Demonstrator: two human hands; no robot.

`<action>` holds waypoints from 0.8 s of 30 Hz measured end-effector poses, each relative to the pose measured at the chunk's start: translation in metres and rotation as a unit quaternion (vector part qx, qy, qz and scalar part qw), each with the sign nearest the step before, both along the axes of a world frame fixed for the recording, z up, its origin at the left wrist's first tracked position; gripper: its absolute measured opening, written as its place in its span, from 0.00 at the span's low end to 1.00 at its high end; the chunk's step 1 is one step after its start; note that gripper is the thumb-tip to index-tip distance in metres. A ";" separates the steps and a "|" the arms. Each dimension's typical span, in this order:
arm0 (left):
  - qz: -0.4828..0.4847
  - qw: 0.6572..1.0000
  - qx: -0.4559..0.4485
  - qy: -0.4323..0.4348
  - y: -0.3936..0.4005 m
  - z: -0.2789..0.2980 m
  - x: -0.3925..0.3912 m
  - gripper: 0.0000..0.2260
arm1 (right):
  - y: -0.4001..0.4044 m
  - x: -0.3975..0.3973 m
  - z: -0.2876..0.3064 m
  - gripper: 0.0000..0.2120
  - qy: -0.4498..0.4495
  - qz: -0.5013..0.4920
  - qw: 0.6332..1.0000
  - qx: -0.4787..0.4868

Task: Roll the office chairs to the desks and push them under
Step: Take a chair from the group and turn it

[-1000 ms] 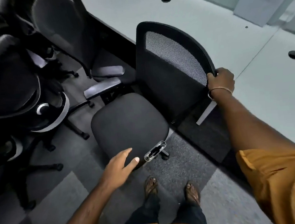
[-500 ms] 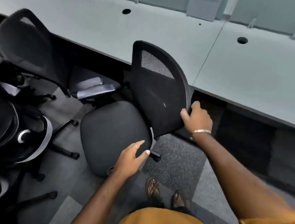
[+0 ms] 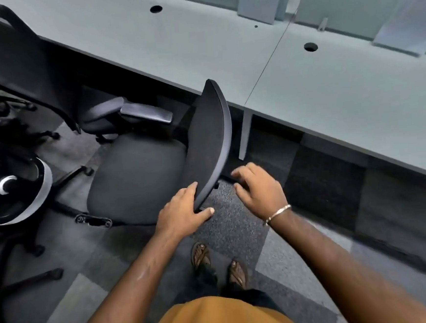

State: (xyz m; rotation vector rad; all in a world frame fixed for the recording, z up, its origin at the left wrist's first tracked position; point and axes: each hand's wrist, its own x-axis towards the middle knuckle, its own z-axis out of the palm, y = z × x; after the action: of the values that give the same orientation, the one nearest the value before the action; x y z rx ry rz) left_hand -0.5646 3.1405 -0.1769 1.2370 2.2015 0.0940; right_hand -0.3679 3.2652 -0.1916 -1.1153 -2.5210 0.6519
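An armless black office chair [image 3: 141, 177] is seen on the grey carpet floor [image 3: 227, 226], just in front of the near edge of the long grey table [image 3: 177, 49], its seat not under the tabletop. Its curved backrest [image 3: 210, 138] is viewed nearly edge-on, with the seat to the left of it. The near lower edge of the backrest is pinched by the left hand [image 3: 183, 213], the grip clamped with fingers on one side and thumb on the other. The right hand [image 3: 258, 189] is held just right of the backrest, its fingers loosely spread, its grip apart and holding nothing. A bracelet [image 3: 277, 213] is worn on the right wrist. Other chairs [image 3: 15, 161] are crowded at the left.
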 end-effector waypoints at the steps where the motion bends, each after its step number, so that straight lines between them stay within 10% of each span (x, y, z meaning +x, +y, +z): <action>1: -0.003 0.999 -0.013 0.045 -0.002 0.002 0.008 0.34 | 0.004 -0.001 0.005 0.13 0.001 0.017 0.999 0.035; 10: 0.017 0.983 0.027 0.180 -0.060 0.003 0.015 0.16 | 0.021 -0.030 0.017 0.28 -0.042 0.096 0.986 0.128; 20: 0.031 0.976 0.019 0.214 -0.192 0.010 -0.079 0.23 | 0.000 -0.050 0.013 0.34 -0.125 0.144 0.974 0.124; 24: -0.007 0.970 0.075 0.231 -0.208 0.008 -0.099 0.44 | -0.016 -0.080 0.011 0.33 -0.171 0.187 0.958 0.134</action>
State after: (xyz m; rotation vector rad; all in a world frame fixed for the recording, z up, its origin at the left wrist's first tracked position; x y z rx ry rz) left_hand -0.6635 2.9321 -0.1689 1.4734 2.6210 -0.0399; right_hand -0.4479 3.2495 -0.1809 -0.7109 -3.0413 0.1954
